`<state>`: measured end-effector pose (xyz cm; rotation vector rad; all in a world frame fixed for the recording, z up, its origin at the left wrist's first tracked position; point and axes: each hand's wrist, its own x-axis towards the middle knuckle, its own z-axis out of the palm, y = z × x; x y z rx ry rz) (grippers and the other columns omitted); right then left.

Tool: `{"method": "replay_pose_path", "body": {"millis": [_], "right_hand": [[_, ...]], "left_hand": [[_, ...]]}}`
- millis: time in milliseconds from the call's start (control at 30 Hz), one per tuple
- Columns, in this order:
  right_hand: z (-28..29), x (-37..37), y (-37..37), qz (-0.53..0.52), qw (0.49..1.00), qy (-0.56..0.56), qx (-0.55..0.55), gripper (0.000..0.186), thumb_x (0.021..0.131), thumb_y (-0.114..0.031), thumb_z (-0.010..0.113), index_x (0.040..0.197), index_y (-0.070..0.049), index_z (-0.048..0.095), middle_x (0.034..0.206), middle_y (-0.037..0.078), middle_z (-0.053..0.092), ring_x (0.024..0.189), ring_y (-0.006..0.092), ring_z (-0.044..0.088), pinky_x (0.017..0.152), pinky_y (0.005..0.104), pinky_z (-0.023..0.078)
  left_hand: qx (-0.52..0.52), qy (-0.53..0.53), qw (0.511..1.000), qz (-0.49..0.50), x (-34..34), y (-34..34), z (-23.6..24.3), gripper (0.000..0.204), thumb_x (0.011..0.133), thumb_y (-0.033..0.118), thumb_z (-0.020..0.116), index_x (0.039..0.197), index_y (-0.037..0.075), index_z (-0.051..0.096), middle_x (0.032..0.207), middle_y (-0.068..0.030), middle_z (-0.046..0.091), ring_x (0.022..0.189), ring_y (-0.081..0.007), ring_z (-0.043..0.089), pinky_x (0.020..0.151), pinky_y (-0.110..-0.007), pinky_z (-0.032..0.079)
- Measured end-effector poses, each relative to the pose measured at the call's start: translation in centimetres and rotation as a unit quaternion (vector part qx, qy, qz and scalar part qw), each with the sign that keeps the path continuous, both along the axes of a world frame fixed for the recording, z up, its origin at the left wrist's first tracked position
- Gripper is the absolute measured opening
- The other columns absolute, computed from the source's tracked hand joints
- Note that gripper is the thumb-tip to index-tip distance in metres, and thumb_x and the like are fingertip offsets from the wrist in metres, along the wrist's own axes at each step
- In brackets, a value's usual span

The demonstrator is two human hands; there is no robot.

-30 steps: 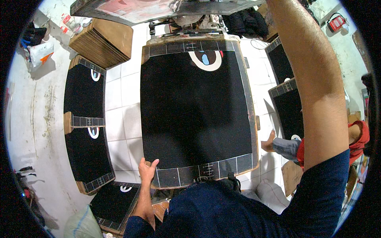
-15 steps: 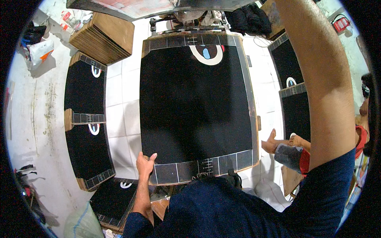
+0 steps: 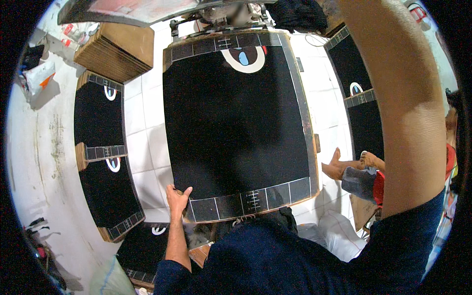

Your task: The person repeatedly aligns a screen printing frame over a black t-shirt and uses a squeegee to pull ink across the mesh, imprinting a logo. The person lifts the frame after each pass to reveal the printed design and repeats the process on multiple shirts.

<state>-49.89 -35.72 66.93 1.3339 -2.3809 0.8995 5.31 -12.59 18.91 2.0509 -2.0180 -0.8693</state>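
In front of me lies a large board (image 3: 304, 147) covered with black cloth (image 3: 236, 123), with grey gridded bands along its near and far ends. Part of a round white, brown and blue eye print (image 3: 244, 58) shows near the cloth's far edge. My left hand (image 3: 178, 199) holds the board at its near left corner, thumb over the top and fingers at the side edge. My right arm (image 3: 410, 108) is raised along the right and reaches forward past the upper edge; its hand is out of view. A dark-edged framed panel (image 3: 142, 12) hangs over the far end.
Similar cloth-covered boards (image 3: 101, 118) line the left side, and more (image 3: 365, 123) lie at the right. Behind the left ones stands a stack of brown boards (image 3: 118, 49). Another person's bare feet (image 3: 339, 167) are at the right. A white sack (image 3: 339, 236) sits near my right side.
The whole view has shifted and tilted slightly, with the board now further left in the picture. My left hand stays at the same corner, and my right arm remains raised.
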Motion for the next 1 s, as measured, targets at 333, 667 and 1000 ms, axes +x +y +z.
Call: {"method": "replay_pose_path", "body": {"millis": [333, 667, 1000], "right_hand": [[-3.7, 2.3, 4.3, -0.001, 0.999, -0.020, 0.032, 0.054, 0.096, -0.044, 0.050, 0.118, -0.001, 0.072, 0.115, 0.018, 0.074, 0.106, 0.0283, 0.073, 0.087, 0.0416, 0.057], [-26.9, 6.9, 18.4, 0.077, 0.980, 0.076, -0.166, 0.014, 0.084, -0.024, 0.070, 0.093, -0.013, 0.071, 0.088, 0.007, 0.068, 0.081, 0.0282, 0.064, 0.068, 0.0421, 0.049], [-41.3, 0.5, 13.3, 0.152, 0.985, -0.033, 0.081, 0.050, 0.081, -0.023, 0.077, 0.125, -0.004, 0.062, 0.111, 0.018, 0.060, 0.104, 0.0351, 0.060, 0.088, 0.0470, 0.048]], "left_hand": [[-0.070, 0.070, 0.995, 0.006, -2.8, -9.4, 8.7, 0.087, 0.083, 0.048, 0.083, 0.140, -0.009, 0.048, 0.133, -0.0294, 0.058, 0.122, -0.0393, 0.060, 0.103, -0.045, 0.049], [-0.018, 0.666, 0.725, 0.171, -12.1, -15.1, 20.0, 0.060, 0.107, 0.043, 0.054, 0.143, -0.003, 0.046, 0.143, -0.0187, 0.052, 0.130, -0.0328, 0.055, 0.107, -0.053, 0.050], [0.187, 0.343, 0.863, 0.321, -8.6, -10.9, 3.2, 0.073, 0.098, 0.038, 0.072, 0.151, 0.011, 0.031, 0.122, -0.0132, 0.061, 0.094, -0.0267, 0.068, 0.074, -0.041, 0.058]]}}
